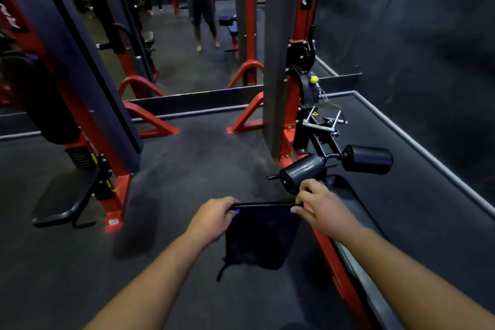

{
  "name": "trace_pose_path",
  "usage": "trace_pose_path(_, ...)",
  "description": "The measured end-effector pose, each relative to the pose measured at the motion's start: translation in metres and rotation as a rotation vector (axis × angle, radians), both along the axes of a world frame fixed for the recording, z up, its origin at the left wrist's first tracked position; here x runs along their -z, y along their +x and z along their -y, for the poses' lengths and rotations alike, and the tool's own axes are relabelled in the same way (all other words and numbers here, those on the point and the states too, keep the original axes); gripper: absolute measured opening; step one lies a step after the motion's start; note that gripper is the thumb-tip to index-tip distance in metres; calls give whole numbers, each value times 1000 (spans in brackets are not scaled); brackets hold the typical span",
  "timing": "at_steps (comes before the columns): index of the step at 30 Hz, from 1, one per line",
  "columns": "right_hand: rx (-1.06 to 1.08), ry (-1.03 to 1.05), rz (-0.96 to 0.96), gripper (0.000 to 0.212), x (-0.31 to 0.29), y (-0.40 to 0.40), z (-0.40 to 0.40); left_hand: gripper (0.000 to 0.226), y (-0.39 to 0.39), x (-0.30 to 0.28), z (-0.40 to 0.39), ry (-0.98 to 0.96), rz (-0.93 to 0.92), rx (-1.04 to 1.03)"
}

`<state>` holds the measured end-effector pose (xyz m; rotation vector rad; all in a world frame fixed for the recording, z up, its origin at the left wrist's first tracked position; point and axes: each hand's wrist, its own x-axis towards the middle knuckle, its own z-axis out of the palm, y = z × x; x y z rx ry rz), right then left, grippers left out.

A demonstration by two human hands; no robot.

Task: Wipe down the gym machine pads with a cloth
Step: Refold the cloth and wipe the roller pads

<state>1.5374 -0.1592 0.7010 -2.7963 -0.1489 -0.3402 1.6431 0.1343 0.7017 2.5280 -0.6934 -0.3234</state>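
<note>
Fingertips of both hands hidden behind taut dark cloth [261, 236] edge; long black seat pad [356, 211] beside it cut off below.

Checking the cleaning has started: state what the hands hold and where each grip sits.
Both hold the dark cloth by its top edge: left hand at the left corner, right hand at the right corner, edge taut between them. The rest hangs free.
</note>
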Motion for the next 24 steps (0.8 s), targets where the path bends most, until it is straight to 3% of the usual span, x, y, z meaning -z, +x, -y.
trace_pose_path(3,67,354,-88,17,-14,10,-10,11,29,-13,-2,-180,-88,41)
trace_pose_path(7,155,869,-66,28,-37,30,-11,4,56,-46,13,-715,-372,4)
trace_pose_path(9,153,1118,32,28,-59,51,-13,25,70,-68,27,-1001,-492,-47)
trace_pose_path(11,166,1322,168,27,-86,78,-16,58,82,-74,42,-1148,-661,-20)
trace_pose_path(13,212,1481,316,26,-109,106,-13,75,84,-59,57,-1066,-766,35)
trace_pose_path(16,312,1752,355,29,-103,136,16,39,80,-28,86,-916,-821,51)
trace_pose_path(17,352,1781,231,39,-88,138,28,29,80,-23,96,-933,-843,-6)
trace_pose_path(19,423,1658,-202,72,-43,127,48,25,89,-17,116,-951,-883,-109)
trace_pose_path(21,484,1454,-484,75,6,111,59,22,102,-7,133,-869,-840,-139)
trace_pose_path(24,609,1449,-384,82,56,103,64,20,123,16,148,-661,-750,-215)
